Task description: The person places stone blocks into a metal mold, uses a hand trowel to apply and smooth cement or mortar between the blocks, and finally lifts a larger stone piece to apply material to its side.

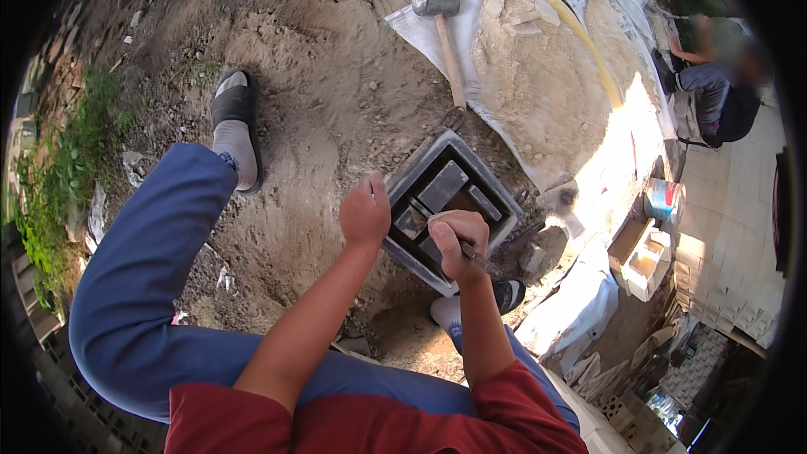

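On the ground between my feet, a square grey box-like mould is set at an angle, with several dark rectangular blocks inside; one is a large block. My right hand is over the mould's near part, closed round a thin dark-handled tool. The handle's end sticks out below the fist, and the fist hides most of the tool. Just left of the mould, my left hand is closed in a fist; its curled fingers conceal anything inside.
Beyond the mould lies a sledgehammer with a wooden handle. Pale sandy powder covers a white sheet at right. Farther right are a white container, a paint bucket and a seated person. My sandalled foot rests on dirt.
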A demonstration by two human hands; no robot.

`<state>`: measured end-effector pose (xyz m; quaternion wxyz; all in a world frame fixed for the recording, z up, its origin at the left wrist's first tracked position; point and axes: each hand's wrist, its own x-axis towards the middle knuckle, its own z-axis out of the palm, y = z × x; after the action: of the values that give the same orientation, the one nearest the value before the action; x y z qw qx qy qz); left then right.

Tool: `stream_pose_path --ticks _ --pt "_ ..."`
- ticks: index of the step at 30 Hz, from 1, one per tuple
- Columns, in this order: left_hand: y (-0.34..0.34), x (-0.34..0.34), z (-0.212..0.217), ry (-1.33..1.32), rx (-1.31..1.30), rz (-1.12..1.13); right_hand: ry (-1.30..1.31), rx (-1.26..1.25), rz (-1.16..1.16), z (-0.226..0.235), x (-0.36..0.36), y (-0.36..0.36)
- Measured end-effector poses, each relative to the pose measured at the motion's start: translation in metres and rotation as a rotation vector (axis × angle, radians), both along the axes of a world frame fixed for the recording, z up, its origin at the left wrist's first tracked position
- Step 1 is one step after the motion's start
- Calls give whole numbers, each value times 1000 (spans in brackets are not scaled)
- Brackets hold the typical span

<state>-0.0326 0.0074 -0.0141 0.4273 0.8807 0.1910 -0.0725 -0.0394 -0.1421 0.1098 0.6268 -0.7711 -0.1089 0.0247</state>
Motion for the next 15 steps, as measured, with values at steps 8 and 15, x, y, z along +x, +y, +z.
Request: stream_pose_path --ticks 8,15 --pt "-1 -2 0 -26 76 -6 24 62 -119 0 -14 4" --pt "-4 1 -6 -46 95 -14 -32 385 -195 69 -8 6"
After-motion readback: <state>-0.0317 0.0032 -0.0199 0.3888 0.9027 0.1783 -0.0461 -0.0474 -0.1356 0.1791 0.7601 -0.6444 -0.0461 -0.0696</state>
